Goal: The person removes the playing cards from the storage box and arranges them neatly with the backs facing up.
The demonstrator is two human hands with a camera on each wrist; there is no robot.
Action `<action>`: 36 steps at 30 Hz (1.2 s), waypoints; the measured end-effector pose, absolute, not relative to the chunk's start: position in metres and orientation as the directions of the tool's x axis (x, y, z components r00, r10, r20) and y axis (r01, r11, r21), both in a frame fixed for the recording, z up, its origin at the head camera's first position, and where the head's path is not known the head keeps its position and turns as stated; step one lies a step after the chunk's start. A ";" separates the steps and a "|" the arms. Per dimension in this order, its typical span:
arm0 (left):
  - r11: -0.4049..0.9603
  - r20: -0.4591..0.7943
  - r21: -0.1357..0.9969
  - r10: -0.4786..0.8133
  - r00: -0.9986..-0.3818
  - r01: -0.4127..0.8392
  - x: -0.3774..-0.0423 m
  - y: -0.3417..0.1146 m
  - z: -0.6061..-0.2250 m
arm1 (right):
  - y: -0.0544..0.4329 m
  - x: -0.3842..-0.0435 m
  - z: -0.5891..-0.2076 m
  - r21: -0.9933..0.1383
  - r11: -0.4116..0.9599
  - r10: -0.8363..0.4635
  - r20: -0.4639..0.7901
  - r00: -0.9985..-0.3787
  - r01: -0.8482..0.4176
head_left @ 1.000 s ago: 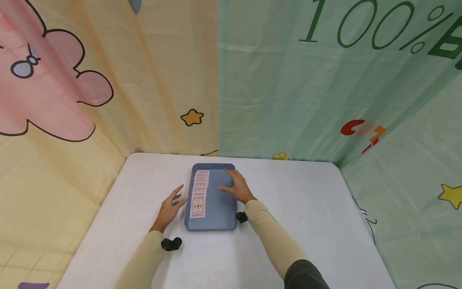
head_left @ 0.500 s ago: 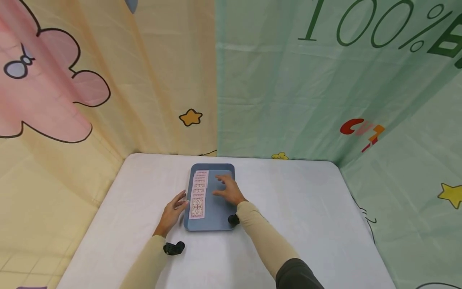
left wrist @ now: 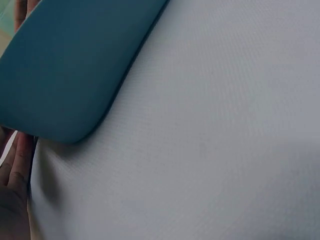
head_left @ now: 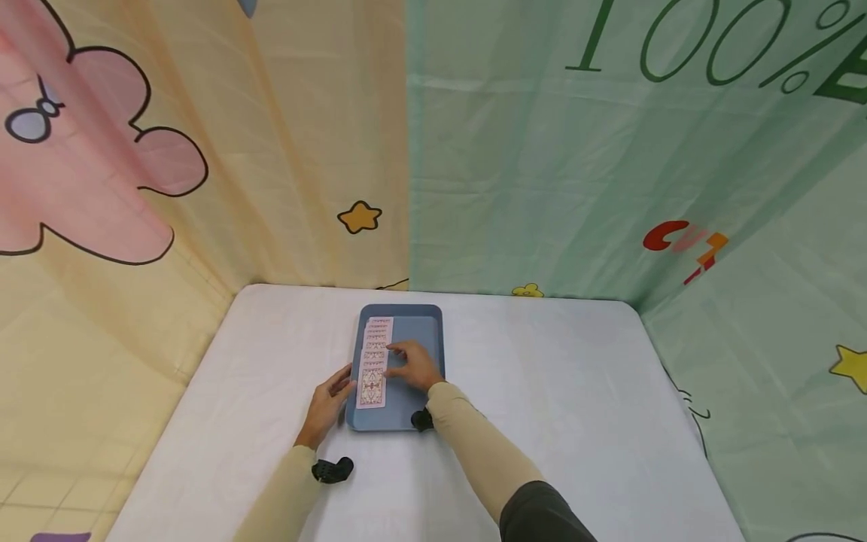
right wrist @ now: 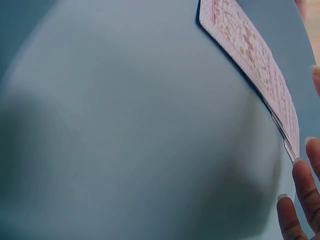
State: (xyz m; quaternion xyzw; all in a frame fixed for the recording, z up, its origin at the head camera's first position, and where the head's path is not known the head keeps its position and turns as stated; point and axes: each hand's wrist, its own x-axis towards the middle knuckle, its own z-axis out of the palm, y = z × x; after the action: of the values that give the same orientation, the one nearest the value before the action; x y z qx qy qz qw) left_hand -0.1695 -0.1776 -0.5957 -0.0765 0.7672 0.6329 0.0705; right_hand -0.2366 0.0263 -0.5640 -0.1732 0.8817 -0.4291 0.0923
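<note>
On the blue-grey tray [head_left: 401, 418] lies an overlapping column of playing cards [head_left: 371, 387], with pink-and-red patterned backs, along its left side. The right hand [head_left: 416, 367] is over the tray, thumb and fingers spread apart, fingertips right at the cards' right edge. In the right wrist view, several fingertips [right wrist: 303, 175] come close to the far end of the cards [right wrist: 245, 45]. Fingers extended, the left hand [head_left: 325, 408] is at the tray's left rim; in the left wrist view, the tray [left wrist: 75, 70] hides part of it.
A white-covered table [head_left: 542, 406] bears the tray. Patterned curtains [head_left: 528, 173] stand around its back and sides. Black wrist cameras sit on both wrists, the right one [head_left: 421, 419] over the tray's near edge.
The right hand has moved left and nearer across the tray, from its right side to the cards' edge. The left hand has shifted slightly right, closer to the tray's rim.
</note>
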 end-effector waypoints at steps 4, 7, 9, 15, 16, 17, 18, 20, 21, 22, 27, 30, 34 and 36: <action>0.176 -0.206 0.962 -0.028 -0.978 -0.208 -0.169 -0.178 -0.596 | 0.021 -0.236 -0.564 -0.795 0.566 -0.388 -0.023 -0.922 -0.218; 0.171 -0.208 0.963 -0.035 -0.978 -0.211 -0.165 -0.177 -0.593 | 0.016 -0.236 -0.565 -0.789 0.575 -0.390 -0.030 -0.920 -0.218; 0.161 -0.205 0.965 -0.042 -0.978 -0.209 -0.163 -0.177 -0.595 | 0.013 -0.236 -0.565 -0.780 0.587 -0.394 -0.043 -0.918 -0.216; 0.146 -0.192 0.969 -0.056 -0.980 -0.198 -0.161 -0.176 -0.603 | 0.007 -0.237 -0.569 -0.744 0.636 -0.393 -0.083 -0.916 -0.205; 0.150 -0.192 0.969 -0.060 -0.980 -0.199 -0.161 -0.176 -0.603 | 0.006 -0.237 -0.570 -0.739 0.643 -0.391 -0.091 -0.916 -0.201; 0.152 -0.192 0.968 -0.062 -0.979 -0.200 -0.161 -0.176 -0.603 | 0.005 -0.237 -0.570 -0.737 0.648 -0.388 -0.102 -0.916 -0.192; 0.154 -0.193 0.968 -0.063 -0.979 -0.200 -0.161 -0.176 -0.604 | 0.004 -0.237 -0.571 -0.732 0.657 -0.384 -0.116 -0.916 -0.182; 0.157 -0.192 0.967 -0.061 -0.980 -0.199 -0.160 -0.176 -0.604 | 0.003 -0.237 -0.572 -0.724 0.669 -0.376 -0.135 -0.917 -0.168; 0.160 -0.189 0.967 -0.060 -0.980 -0.196 -0.160 -0.176 -0.604 | 0.002 -0.238 -0.573 -0.713 0.680 -0.375 -0.137 -0.917 -0.172; 0.163 -0.184 0.968 -0.060 -0.981 -0.192 -0.160 -0.176 -0.603 | 0.002 -0.238 -0.574 -0.703 0.688 -0.376 -0.133 -0.917 -0.180; 0.166 -0.175 0.969 -0.060 -0.983 -0.183 -0.161 -0.176 -0.604 | 0.000 -0.240 -0.581 -0.643 0.732 -0.375 -0.103 -0.921 -0.226; 0.169 -0.172 0.969 -0.060 -0.983 -0.180 -0.162 -0.175 -0.604 | 0.000 -0.241 -0.584 -0.617 0.751 -0.370 -0.095 -0.924 -0.237; 0.171 -0.170 0.969 -0.068 -0.983 -0.179 -0.162 -0.175 -0.604 | -0.001 -0.242 -0.586 -0.611 0.758 -0.362 -0.103 -0.926 -0.228; 0.173 -0.169 0.968 -0.072 -0.983 -0.179 -0.162 -0.175 -0.604 | -0.001 -0.242 -0.585 -0.616 0.757 -0.357 -0.108 -0.928 -0.220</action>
State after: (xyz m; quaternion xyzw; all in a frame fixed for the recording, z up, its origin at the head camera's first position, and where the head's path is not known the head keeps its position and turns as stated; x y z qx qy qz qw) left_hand -0.1615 -0.1750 -0.6042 -0.0821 0.7647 0.6378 0.0421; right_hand -0.2420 -0.0013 -0.5853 -0.1550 0.9307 -0.3125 0.1102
